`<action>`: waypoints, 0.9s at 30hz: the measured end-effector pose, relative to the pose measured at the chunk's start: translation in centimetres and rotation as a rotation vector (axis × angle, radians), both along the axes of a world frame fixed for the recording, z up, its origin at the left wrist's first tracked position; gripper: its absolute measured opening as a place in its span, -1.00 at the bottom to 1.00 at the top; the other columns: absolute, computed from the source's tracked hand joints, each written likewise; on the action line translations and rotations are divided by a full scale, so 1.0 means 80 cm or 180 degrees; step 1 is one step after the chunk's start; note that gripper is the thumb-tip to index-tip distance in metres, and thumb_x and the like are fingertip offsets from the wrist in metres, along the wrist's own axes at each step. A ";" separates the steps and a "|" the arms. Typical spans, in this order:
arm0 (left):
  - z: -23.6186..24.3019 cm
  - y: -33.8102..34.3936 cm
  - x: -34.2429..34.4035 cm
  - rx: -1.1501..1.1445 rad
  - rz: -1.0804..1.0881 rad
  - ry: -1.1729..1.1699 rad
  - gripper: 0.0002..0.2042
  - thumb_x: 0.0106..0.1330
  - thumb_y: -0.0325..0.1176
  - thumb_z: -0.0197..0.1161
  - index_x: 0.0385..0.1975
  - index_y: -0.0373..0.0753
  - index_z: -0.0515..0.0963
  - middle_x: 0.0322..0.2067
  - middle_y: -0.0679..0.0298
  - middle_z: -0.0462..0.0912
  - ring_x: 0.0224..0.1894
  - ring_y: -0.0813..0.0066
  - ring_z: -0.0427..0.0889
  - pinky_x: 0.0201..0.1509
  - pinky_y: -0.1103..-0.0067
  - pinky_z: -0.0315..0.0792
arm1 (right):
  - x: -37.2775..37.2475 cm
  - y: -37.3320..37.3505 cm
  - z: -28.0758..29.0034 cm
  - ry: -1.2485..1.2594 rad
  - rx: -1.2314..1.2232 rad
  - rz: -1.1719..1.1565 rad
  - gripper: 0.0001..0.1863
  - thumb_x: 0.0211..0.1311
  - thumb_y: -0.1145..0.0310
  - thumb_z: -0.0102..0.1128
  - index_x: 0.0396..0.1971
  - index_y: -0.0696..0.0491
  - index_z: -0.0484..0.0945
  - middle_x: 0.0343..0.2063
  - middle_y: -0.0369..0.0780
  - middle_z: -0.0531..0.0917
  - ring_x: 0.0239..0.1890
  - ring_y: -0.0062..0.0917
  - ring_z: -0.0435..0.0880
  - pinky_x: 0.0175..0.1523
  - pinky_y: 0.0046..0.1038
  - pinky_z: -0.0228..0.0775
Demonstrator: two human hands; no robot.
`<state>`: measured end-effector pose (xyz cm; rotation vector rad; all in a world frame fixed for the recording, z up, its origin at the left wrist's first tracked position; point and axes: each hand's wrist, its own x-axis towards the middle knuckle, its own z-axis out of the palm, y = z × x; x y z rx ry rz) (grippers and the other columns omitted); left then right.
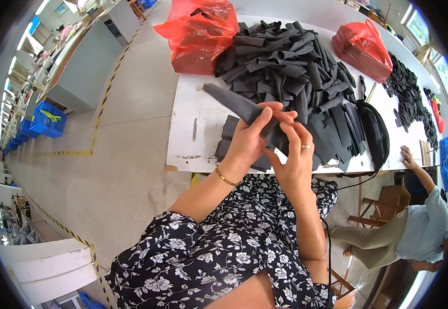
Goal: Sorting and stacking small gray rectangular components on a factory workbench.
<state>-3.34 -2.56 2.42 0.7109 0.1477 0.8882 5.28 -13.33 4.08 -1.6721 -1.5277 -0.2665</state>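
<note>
Fingers of left hand and right hand: gripping dark cloth strip | Strip: between them, free end jutting leftward | Cloth pile: beyond fingers | Red bag: beyond, leftward

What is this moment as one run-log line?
left hand: holding long dark-grey fabric piece | right hand: holding its nearer end | dark-grey fabric heap: on white tabletop
</note>
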 end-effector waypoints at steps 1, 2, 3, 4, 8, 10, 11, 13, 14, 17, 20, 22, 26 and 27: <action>0.000 0.003 0.004 0.0227 -0.0017 -0.0110 -0.75 0.46 -0.29 0.09 -0.02 -0.30 0.50 -0.24 0.13 0.68 0.05 0.25 0.60 0.25 0.34 0.36 | 0.004 -0.008 -0.008 0.0051 -0.0145 -0.0040 -0.41 -0.08 0.57 0.39 0.04 0.10 0.42 -0.05 -0.08 0.47 -0.04 -0.14 0.48 0.03 -0.20 0.36; 0.000 0.005 0.007 0.0451 -0.0034 -0.0221 -0.75 0.48 -0.25 0.06 -0.07 -0.30 0.53 -0.27 0.13 0.68 0.05 0.24 0.60 0.26 0.33 0.35 | 0.012 -0.017 -0.018 0.0102 -0.0292 -0.0082 -0.48 -0.05 0.58 0.38 -0.02 0.12 0.42 -0.03 -0.04 0.47 -0.02 -0.10 0.49 0.04 -0.20 0.39; -0.003 0.001 0.008 0.0680 0.0031 -0.0081 -0.73 0.48 -0.20 0.06 -0.15 -0.30 0.55 -0.30 0.12 0.68 0.09 0.23 0.57 0.26 0.32 0.35 | 0.015 -0.023 -0.020 0.0198 -0.0196 0.0004 -0.56 -0.03 0.62 0.33 -0.10 0.13 0.43 -0.08 -0.04 0.50 -0.06 -0.10 0.51 0.00 -0.20 0.39; -0.004 -0.004 0.011 0.0670 0.0023 -0.0078 -0.73 0.48 -0.20 0.06 -0.15 -0.30 0.55 -0.30 0.12 0.68 0.09 0.23 0.57 0.26 0.32 0.35 | 0.016 -0.022 -0.021 0.0203 -0.0206 -0.0004 -0.56 -0.03 0.62 0.33 -0.10 0.13 0.43 -0.08 -0.04 0.50 -0.06 -0.10 0.51 0.00 -0.20 0.39; -0.003 -0.024 0.015 0.0079 -0.0072 -0.0131 -0.74 0.48 -0.23 0.04 -0.16 -0.31 0.54 -0.26 0.11 0.68 0.14 0.26 0.54 0.27 0.32 0.35 | 0.013 -0.001 -0.018 0.0112 -0.0065 0.0312 -0.56 -0.12 0.63 0.33 -0.17 0.11 0.42 -0.13 -0.09 0.50 -0.13 -0.14 0.47 -0.02 -0.19 0.34; -0.006 -0.020 0.011 -0.0050 -0.0082 -0.0033 -0.75 0.49 -0.25 0.03 -0.16 -0.32 0.54 -0.22 0.08 0.68 0.13 0.25 0.55 0.27 0.31 0.35 | 0.006 0.007 -0.010 0.0062 -0.0167 0.0275 -0.58 -0.12 0.60 0.34 -0.19 0.12 0.42 -0.13 -0.11 0.50 -0.16 -0.15 0.47 -0.04 -0.18 0.34; -0.011 -0.012 0.007 -0.0009 -0.0038 -0.0124 -0.74 0.49 -0.24 0.04 -0.15 -0.32 0.54 -0.16 0.03 0.67 0.10 0.25 0.57 0.27 0.32 0.35 | 0.002 0.000 -0.001 0.0109 -0.0144 0.0151 -0.60 -0.11 0.59 0.35 -0.20 0.12 0.43 -0.14 -0.11 0.50 -0.14 -0.15 0.48 -0.03 -0.19 0.34; -0.009 -0.002 0.002 -0.0028 0.0122 -0.0195 -0.73 0.49 -0.23 0.03 -0.15 -0.33 0.55 -0.06 -0.01 0.62 0.05 0.29 0.60 0.25 0.36 0.36 | 0.014 -0.015 -0.016 0.0175 -0.0233 0.0128 -0.64 -0.07 0.58 0.36 -0.23 0.12 0.46 -0.13 -0.10 0.51 -0.10 -0.13 0.54 -0.06 -0.20 0.42; -0.007 -0.002 0.001 -0.0033 0.0110 -0.0160 -0.72 0.49 -0.22 0.03 -0.15 -0.33 0.55 -0.03 -0.02 0.61 0.04 0.31 0.60 0.24 0.37 0.37 | 0.016 -0.018 -0.020 0.0306 -0.0254 0.0164 -0.67 -0.05 0.58 0.36 -0.24 0.13 0.47 -0.14 -0.10 0.52 -0.10 -0.12 0.56 -0.08 -0.20 0.45; -0.011 -0.023 0.013 -0.0257 0.0068 -0.0199 -0.72 0.48 -0.21 0.05 -0.15 -0.32 0.55 0.00 0.00 0.60 0.00 0.35 0.61 0.19 0.42 0.41 | 0.011 -0.001 -0.012 0.0233 0.0039 0.0372 -0.74 0.04 0.59 0.35 -0.26 0.12 0.52 -0.18 -0.08 0.57 -0.19 -0.17 0.61 -0.18 -0.31 0.50; -0.021 -0.027 0.017 -0.0444 -0.0052 -0.0167 -0.72 0.48 -0.21 0.05 -0.13 -0.32 0.54 -0.03 0.05 0.62 0.03 0.35 0.60 0.17 0.43 0.42 | 0.008 0.008 -0.012 0.0360 -0.0087 0.0328 -0.77 0.04 0.60 0.35 -0.28 0.14 0.54 -0.19 -0.10 0.58 -0.18 -0.20 0.62 -0.16 -0.29 0.50; -0.024 -0.023 0.012 -0.0489 -0.0074 -0.0080 -0.72 0.48 -0.21 0.05 -0.11 -0.31 0.53 -0.07 0.06 0.64 0.09 0.28 0.56 0.23 0.38 0.40 | 0.007 0.007 -0.016 0.0264 -0.0085 0.0324 -0.77 0.03 0.60 0.35 -0.28 0.14 0.55 -0.19 -0.11 0.58 -0.19 -0.21 0.63 -0.16 -0.30 0.51; -0.024 -0.013 0.009 -0.0671 0.0063 -0.0025 -0.70 0.45 -0.18 0.09 -0.05 -0.30 0.50 -0.09 0.07 0.65 0.12 0.21 0.55 0.25 0.32 0.40 | 0.020 0.004 -0.024 0.0358 -0.0196 0.0525 -0.77 0.03 0.58 0.33 -0.29 0.15 0.54 -0.19 -0.09 0.56 -0.20 -0.18 0.60 -0.17 -0.25 0.49; -0.010 -0.006 0.005 -0.0959 0.0090 -0.0346 -0.70 0.43 -0.19 0.13 -0.07 -0.32 0.50 -0.08 0.08 0.64 0.02 0.28 0.61 0.14 0.36 0.48 | 0.027 0.001 -0.028 0.0334 -0.0104 0.0567 -0.80 0.02 0.58 0.35 -0.33 0.16 0.55 -0.22 -0.12 0.58 -0.25 -0.22 0.61 -0.21 -0.28 0.49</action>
